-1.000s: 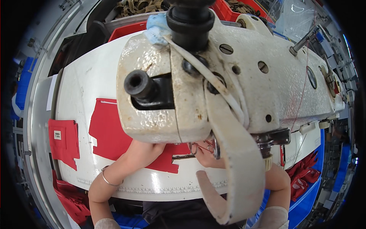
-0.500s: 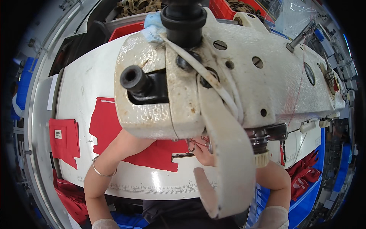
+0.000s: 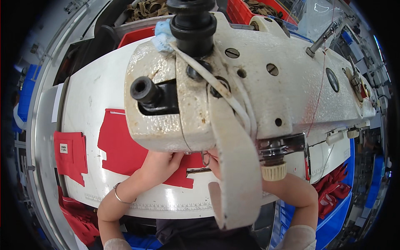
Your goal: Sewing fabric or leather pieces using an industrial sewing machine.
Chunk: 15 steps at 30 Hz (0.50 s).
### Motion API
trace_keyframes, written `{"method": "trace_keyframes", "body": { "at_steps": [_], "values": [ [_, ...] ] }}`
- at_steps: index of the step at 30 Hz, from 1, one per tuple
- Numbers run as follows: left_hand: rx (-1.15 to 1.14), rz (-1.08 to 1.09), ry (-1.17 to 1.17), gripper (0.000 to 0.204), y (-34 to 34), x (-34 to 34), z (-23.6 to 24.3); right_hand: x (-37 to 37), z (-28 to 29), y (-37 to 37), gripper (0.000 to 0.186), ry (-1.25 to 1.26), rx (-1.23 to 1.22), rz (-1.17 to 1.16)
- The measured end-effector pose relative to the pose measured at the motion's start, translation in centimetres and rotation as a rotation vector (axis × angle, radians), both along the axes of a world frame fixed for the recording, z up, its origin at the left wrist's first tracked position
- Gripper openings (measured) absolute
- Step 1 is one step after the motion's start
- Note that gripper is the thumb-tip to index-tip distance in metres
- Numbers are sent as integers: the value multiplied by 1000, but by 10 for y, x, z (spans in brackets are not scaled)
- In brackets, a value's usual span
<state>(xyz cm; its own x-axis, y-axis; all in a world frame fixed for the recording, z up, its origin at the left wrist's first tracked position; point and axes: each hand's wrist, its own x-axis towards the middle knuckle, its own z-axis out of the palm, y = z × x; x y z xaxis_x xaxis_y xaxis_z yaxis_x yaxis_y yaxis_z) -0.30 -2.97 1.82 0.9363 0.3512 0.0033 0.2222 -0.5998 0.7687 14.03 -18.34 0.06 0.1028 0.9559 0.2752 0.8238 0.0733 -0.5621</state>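
Observation:
A white sewing machine head (image 3: 191, 96) fills the middle of the view and covers much of my hands. A cut red fabric piece (image 3: 121, 141) lies flat on the white table, partly under the machine. My left hand (image 3: 160, 166) rests on this fabric, thumb and fingers drawn together just below the machine head; its fingertips are hidden. Beside the bent metal wire (image 3: 206, 159) near the needle area is my right hand (image 3: 214, 166), mostly behind a pale curved strap (image 3: 235, 179). Its fingers barely show.
A second red fabric piece (image 3: 70, 156) with a white label lies at the table's left edge. More red fabric hangs below it. At right, a blue bin (image 3: 333, 221) holds red pieces. Red crates (image 3: 241, 12) stand behind. A printed ruler (image 3: 158, 207) runs along the front edge.
My left hand has shifted right and slightly down, its fingers now more drawn together. My right hand has moved left and shows less. The machine appears slightly further left in the view.

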Motion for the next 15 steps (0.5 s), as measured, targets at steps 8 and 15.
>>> {"method": "trace_keyframes", "body": {
  "at_steps": [8, 15],
  "values": [
    [159, -8, -148, 18, -1, -5, -9, 7, -24, -4, 11, -72, 152, 113],
    [355, -158, -224, 22, -7, -6, -26, 10, -16, -16, 3, -259, 56, 120]
  ]
}}
